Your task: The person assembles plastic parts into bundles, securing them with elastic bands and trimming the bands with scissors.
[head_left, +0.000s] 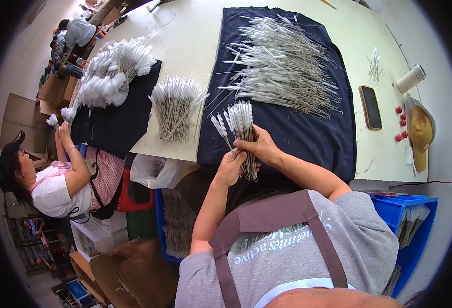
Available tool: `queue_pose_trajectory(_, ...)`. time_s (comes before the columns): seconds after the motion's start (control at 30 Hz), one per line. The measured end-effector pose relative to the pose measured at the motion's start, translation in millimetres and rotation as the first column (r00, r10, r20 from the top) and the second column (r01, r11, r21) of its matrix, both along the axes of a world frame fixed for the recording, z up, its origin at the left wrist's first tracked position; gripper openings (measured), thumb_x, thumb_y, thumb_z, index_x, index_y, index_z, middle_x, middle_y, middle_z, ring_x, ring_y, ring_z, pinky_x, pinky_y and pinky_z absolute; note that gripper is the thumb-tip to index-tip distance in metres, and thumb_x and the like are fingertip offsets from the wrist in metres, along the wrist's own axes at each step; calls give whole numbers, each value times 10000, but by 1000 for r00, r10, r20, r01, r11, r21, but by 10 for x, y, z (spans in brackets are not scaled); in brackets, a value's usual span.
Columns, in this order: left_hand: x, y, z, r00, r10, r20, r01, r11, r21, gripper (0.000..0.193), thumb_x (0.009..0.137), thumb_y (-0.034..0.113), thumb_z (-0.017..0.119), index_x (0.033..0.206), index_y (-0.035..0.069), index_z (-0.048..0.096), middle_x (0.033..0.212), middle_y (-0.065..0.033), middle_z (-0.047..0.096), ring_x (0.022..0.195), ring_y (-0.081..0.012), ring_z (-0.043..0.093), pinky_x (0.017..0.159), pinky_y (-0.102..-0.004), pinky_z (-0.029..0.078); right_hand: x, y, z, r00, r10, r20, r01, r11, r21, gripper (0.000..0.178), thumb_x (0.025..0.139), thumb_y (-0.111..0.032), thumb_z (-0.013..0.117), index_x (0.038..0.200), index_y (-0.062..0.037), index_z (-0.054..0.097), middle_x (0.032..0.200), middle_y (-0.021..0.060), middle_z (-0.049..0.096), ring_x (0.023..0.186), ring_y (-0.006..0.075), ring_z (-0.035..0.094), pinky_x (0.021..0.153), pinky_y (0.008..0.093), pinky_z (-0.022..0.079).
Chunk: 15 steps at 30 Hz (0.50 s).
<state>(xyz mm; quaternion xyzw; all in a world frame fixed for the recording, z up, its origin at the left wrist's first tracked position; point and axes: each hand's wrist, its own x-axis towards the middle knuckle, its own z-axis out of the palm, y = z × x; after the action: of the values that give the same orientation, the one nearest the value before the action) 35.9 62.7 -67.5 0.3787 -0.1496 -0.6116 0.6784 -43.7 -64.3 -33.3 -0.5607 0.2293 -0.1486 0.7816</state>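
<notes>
A thick bundle of straw-cleaning brushes [242, 119], with white bristles up and wire handles down, stands in front of me at the table's near edge. My right hand [263, 147] is closed around its wire handles, thumb across the front. Held low on the wires, a few separate brushes [218, 124] lean left of the bundle in my closed left hand [229, 169]. The two hands touch or nearly touch. Beyond them, a wide pile of the same brushes [282, 66] lies on a dark blue cloth [287, 136], with looped wire ends mostly toward the right.
Left of the cloth sits another brush heap [176, 109]. A co-worker [64, 179] holds brushes beside a further pile [115, 72]. On the table's right are a phone [370, 107], white bottle [411, 78], red round items [399, 137] and cap [421, 128]. Blue crates [416, 246] flank me.
</notes>
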Motion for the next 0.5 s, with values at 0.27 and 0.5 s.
queue_pose_trajectory(0.27,-96,-42,-43,1000,-27,12,28,998,-59,422,866,348,547,1133,36,448,843,-81,578,744,-211,591,682,-358,507,-139,4,236,979,94,-179,-113,988,-102,284,795,-139,685,997,-12,531,734,22,591,496,84,542,407,218,463)
queue_pose_trajectory(0.5,-181,-60,17,982,-182,38,185,980,-72,437,799,400,612,1063,76,487,708,-20,480,631,-149,500,620,-326,453,-288,-25,352,985,118,-125,-138,977,-165,330,751,-209,728,929,-1,544,687,35,579,472,73,533,411,236,473)
